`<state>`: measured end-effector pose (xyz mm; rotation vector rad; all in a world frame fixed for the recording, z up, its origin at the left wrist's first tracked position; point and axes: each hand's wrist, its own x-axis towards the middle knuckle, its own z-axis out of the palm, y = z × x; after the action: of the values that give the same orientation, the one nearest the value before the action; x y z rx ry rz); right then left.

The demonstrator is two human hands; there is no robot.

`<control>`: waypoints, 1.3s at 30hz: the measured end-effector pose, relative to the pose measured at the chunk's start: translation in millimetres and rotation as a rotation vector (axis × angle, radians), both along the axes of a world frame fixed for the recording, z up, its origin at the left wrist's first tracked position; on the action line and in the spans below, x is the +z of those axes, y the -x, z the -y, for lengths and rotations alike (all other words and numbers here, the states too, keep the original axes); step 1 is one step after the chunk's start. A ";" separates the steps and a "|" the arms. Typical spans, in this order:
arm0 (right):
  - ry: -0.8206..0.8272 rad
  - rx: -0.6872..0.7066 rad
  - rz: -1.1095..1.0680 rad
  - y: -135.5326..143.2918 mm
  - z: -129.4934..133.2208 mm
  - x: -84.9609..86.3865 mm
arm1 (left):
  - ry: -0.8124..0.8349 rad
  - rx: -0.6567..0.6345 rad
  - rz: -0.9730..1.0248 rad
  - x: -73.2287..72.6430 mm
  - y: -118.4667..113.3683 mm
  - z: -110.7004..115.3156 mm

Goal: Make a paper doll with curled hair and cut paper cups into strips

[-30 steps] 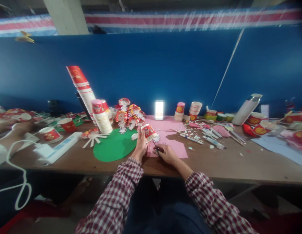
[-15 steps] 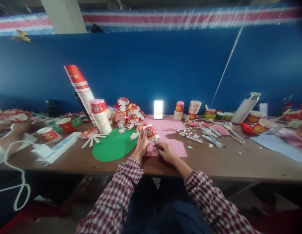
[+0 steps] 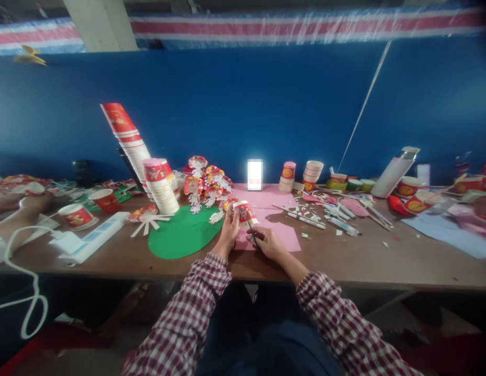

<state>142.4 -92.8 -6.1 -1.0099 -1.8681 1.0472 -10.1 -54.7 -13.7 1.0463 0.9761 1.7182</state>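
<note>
My left hand [image 3: 229, 231] is closed around a red and white paper cup [image 3: 246, 212], which it holds tilted over the table. In my right hand [image 3: 269, 244] is a slim dark tool that looks like scissors [image 3: 253, 236]; the tip points up at the cup's lower edge. The fingers partly hide the handles. Beneath both hands lies pink paper [image 3: 284, 237]. Just left of my left hand is a green oval sheet [image 3: 180, 237], with a cluster of cut paper-cup figures [image 3: 211, 183] behind it.
Tall stacks of paper cups [image 3: 160, 185] stand at the back left. A white power strip [image 3: 97, 237] and cable lie left, near another person's arm [image 3: 15, 230]. Pens and paper scraps [image 3: 340, 211] spread to the right. A bright, pixelated upright rectangle [image 3: 255, 175] is at the back.
The cup has shifted and turned slightly in my left hand, and the dark blade sits at a slightly different angle against it. Otherwise the view only shifts a little.
</note>
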 end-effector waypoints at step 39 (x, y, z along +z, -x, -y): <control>0.053 0.015 -0.092 1.2 -1.4 -4.4 | -0.024 0.040 -0.182 6.4 -4.5 7.5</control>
<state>141.1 -91.4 -10.6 -0.9632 -1.7850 1.1388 -5.6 -62.2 -7.3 1.2229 1.0998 1.6920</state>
